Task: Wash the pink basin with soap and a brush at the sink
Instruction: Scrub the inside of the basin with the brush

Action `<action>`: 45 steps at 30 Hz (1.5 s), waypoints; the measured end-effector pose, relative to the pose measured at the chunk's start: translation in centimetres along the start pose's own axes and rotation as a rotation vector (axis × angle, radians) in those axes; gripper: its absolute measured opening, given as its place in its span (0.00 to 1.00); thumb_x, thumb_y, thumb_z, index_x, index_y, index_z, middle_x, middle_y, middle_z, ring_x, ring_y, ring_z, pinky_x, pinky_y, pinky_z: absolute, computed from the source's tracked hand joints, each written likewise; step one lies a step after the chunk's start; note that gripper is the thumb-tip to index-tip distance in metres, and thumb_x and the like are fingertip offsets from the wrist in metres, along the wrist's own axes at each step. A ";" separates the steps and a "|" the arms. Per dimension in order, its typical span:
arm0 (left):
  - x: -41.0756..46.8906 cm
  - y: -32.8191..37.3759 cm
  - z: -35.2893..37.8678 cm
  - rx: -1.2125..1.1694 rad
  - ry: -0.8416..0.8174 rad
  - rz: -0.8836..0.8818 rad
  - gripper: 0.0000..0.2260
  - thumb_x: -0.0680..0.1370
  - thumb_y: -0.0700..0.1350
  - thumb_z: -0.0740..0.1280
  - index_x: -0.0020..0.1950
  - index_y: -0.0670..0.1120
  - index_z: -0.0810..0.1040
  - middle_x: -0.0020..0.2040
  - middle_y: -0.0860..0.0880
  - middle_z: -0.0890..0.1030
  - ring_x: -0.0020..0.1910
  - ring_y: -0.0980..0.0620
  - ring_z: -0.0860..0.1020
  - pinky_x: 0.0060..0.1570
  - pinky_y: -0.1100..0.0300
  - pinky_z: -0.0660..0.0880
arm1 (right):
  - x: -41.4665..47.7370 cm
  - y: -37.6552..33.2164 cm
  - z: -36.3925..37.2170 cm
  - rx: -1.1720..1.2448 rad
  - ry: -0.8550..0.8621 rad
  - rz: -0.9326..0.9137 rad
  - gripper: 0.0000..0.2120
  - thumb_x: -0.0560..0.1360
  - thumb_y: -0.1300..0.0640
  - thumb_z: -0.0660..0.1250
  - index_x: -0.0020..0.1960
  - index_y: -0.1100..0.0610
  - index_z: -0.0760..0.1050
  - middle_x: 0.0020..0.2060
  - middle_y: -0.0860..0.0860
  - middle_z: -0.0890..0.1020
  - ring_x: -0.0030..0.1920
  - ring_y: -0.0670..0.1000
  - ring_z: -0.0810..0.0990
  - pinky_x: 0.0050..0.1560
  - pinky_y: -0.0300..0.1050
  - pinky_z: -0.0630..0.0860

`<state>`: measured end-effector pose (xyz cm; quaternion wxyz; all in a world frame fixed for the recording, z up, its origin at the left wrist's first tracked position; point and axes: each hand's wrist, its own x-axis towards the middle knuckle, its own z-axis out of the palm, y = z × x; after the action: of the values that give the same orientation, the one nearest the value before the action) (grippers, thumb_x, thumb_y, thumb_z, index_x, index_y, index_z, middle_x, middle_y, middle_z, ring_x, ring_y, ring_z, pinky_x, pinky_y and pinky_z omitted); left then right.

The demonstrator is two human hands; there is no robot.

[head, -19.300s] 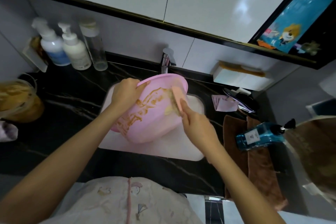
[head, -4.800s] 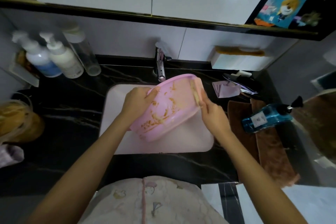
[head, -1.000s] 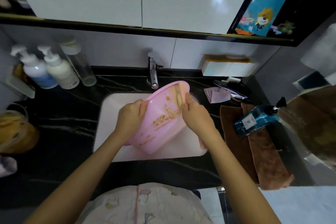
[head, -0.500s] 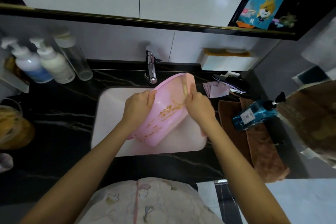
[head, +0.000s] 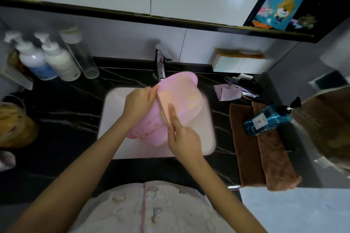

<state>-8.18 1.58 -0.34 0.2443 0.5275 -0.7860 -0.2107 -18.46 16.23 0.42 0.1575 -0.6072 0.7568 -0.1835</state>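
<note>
Hands above a white rectangular sink (head: 113, 113). Left hand (head: 139, 105) grips the left rim of the tilted round pink plastic basin (head: 181, 89); right hand (head: 182, 136), forefinger extended, holds a flat tan-bristled brush (head: 162, 112) lengthwise against its wall, between both hands.

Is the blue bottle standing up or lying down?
Lying down. The blue bottle rests on its side across the brown towel, its black pump pointing right.

Basin (head: 178, 98): smooth pink plastic | counter (head: 62, 119): glossy black veined stone | tap (head: 160, 66): polished metal | towel (head: 263, 157): brown plush cloth
</note>
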 end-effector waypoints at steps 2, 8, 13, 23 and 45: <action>-0.2 -0.4 -0.4 -0.032 -0.012 -0.010 0.19 0.82 0.50 0.55 0.38 0.41 0.75 0.37 0.42 0.79 0.38 0.44 0.75 0.38 0.57 0.63 | -0.7 1.2 0.2 -0.036 0.040 -0.044 0.27 0.80 0.48 0.48 0.76 0.45 0.41 0.31 0.54 0.77 0.31 0.57 0.77 0.33 0.46 0.69; -0.2 0.4 0.0 -0.023 -0.033 -0.006 0.19 0.82 0.49 0.55 0.40 0.39 0.77 0.36 0.43 0.78 0.36 0.44 0.73 0.37 0.56 0.65 | 3.8 5.4 -1.6 0.133 0.207 0.374 0.26 0.81 0.51 0.50 0.78 0.49 0.47 0.32 0.54 0.75 0.32 0.55 0.77 0.32 0.49 0.74; -0.3 -0.3 -0.2 -0.035 -0.045 -0.011 0.17 0.82 0.49 0.55 0.37 0.44 0.73 0.35 0.46 0.75 0.36 0.47 0.71 0.37 0.56 0.63 | -2.1 2.6 2.7 0.025 0.181 -0.030 0.28 0.78 0.46 0.47 0.77 0.48 0.47 0.23 0.49 0.74 0.21 0.49 0.71 0.25 0.40 0.66; -0.3 -1.2 -0.7 -0.039 -0.024 -0.066 0.18 0.82 0.49 0.55 0.35 0.43 0.71 0.33 0.45 0.75 0.36 0.44 0.72 0.37 0.56 0.62 | -1.6 1.3 3.8 0.257 0.232 0.160 0.27 0.79 0.43 0.42 0.75 0.46 0.41 0.30 0.54 0.76 0.28 0.51 0.75 0.31 0.47 0.71; 0.6 -0.8 -0.5 -0.027 -0.052 -0.076 0.19 0.82 0.50 0.55 0.38 0.42 0.75 0.37 0.45 0.77 0.38 0.47 0.70 0.39 0.57 0.63 | 1.0 -0.6 -1.1 -0.106 0.025 0.111 0.28 0.80 0.52 0.45 0.75 0.47 0.34 0.31 0.51 0.72 0.30 0.53 0.72 0.33 0.46 0.66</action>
<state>-7.45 0.69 -0.34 0.2227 0.5481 -0.7684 -0.2441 -18.67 15.23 1.63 0.1257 -0.5696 0.7998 -0.1418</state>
